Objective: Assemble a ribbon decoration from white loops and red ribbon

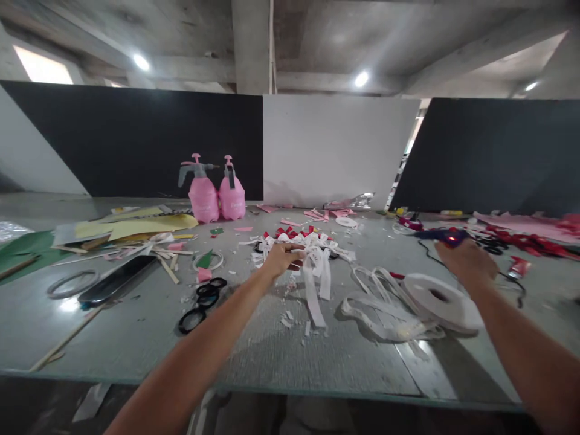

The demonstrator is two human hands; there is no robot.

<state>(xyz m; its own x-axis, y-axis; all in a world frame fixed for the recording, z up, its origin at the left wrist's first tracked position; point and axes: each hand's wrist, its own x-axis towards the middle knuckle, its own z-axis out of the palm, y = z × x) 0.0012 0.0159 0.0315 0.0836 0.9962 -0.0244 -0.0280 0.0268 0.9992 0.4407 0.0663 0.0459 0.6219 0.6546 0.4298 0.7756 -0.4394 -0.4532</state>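
My left hand [281,258] is stretched out over the middle of the table, its fingers closed on a bunch of white ribbon loops [312,257] mixed with red pieces. A loose white strip [313,299] trails from the bunch toward me. My right hand [464,258] is further right, wrapped round a dark blue and red glue gun [441,235] whose black cord [516,281] runs across the table. A white ribbon roll [441,300] lies flat just below my right wrist, with unrolled ribbon [380,314] beside it.
Black scissors [202,302] lie left of my left arm. Two pink spray bottles [217,194] stand at the back. Yellow and green paper sheets [136,228], wooden sticks, a dark flat tray [115,279] and rings clutter the left. Pink and red scraps [530,235] fill the right.
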